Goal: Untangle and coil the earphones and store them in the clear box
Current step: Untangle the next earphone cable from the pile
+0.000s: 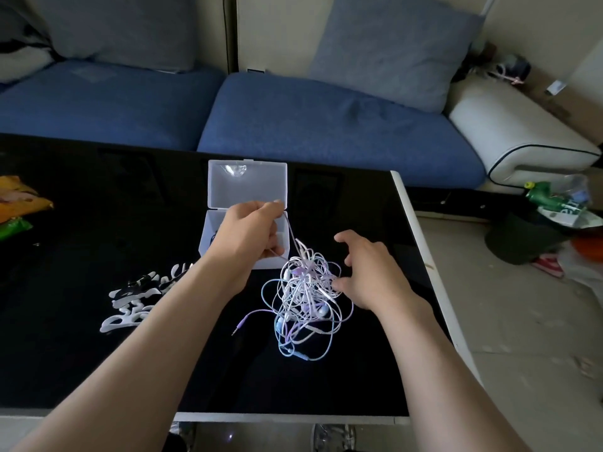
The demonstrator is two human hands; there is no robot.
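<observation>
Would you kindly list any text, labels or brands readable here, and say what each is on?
None can be read.
White stylised lettering on the black table: too distorted to read.
Orange packet: print blurred.

- A black glossy table (81,223) with a white rim fills the foreground; white lettering (137,301) shows on its top.
- Behind it stands a blue sofa (326,125) with two grey-blue cushions (391,50) leaning on its back.
- A white padded armrest (515,132) with dark piping ends the sofa on the right.
- Orange and green snack bags (19,197) lie at the table's left edge.
- The floor (522,337) is pale tile, speckled.
- A dark bin (518,239) full of rubbish sits on the floor at right.
- Light is dim and soft.
</observation>
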